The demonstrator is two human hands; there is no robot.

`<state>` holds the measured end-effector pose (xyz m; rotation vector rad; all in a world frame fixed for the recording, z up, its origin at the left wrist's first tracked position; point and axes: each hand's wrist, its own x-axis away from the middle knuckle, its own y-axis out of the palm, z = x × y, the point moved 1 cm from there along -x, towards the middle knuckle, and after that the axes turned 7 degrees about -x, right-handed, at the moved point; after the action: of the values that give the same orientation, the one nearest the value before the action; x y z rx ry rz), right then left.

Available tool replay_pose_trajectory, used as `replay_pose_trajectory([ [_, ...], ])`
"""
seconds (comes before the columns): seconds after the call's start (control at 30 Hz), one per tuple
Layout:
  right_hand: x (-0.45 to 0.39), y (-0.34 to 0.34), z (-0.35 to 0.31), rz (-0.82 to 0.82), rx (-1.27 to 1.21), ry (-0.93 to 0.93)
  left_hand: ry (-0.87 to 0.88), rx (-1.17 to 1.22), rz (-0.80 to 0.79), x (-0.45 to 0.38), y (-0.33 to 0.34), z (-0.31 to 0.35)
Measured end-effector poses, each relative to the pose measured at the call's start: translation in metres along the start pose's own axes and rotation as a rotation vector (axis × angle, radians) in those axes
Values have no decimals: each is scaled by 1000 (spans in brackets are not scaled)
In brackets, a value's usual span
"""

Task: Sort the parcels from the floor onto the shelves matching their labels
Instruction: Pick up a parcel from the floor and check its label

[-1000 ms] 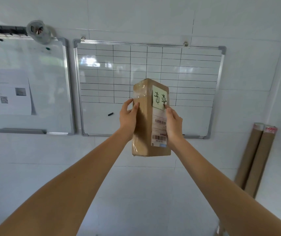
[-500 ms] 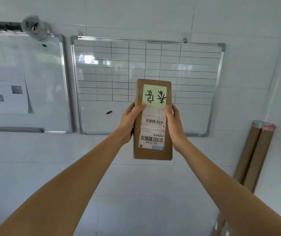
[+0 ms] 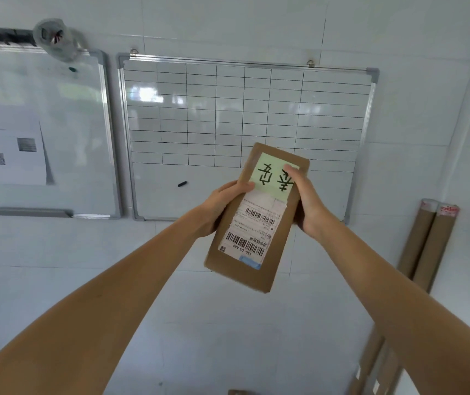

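Observation:
A brown cardboard parcel (image 3: 243, 269) is held up in front of me, tilted with its top leaning right. Its face shows a pale green note (image 3: 268, 178) with black handwritten characters, upside down, above a white barcode shipping label (image 3: 252, 232). My left hand (image 3: 222, 203) grips the parcel's left edge, thumb lying over the front. My right hand (image 3: 303, 201) grips the right edge, its thumb across the green note. No shelves are in view.
Two whiteboards hang on the white tiled wall: a gridded whiteboard (image 3: 242, 109) behind the parcel and a plain whiteboard (image 3: 57, 124) with a printed sheet at left. Brown cardboard tubes (image 3: 427, 246) lean in the right corner. More cardboard (image 3: 373, 372) stands at the lower right.
The parcel turned from edge-on to face me, then came nearer and tilted clockwise. My right thumb slid up onto the green note.

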<state>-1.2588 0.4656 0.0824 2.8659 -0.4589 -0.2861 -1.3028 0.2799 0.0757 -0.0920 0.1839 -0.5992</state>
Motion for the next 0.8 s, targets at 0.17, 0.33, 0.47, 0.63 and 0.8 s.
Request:
replay_pose_trajectory([
  [0.17,-1,-7,-9,19,-3,-8,-108,-57,-85,4,-2,3],
  [0.33,-3,-6,-2,129,-87,21,-212,-102,-133,10,-5,-3],
  [0.47,-1,-17,-4,286,-244,-18,-322,-136,-105,20,-24,-19],
  [0.63,2,-20,0,369,-410,-3,-307,131,-117,30,-34,-41],
  [0.8,8,-18,4,381,-407,7,-268,218,-5,28,-25,-61],
])
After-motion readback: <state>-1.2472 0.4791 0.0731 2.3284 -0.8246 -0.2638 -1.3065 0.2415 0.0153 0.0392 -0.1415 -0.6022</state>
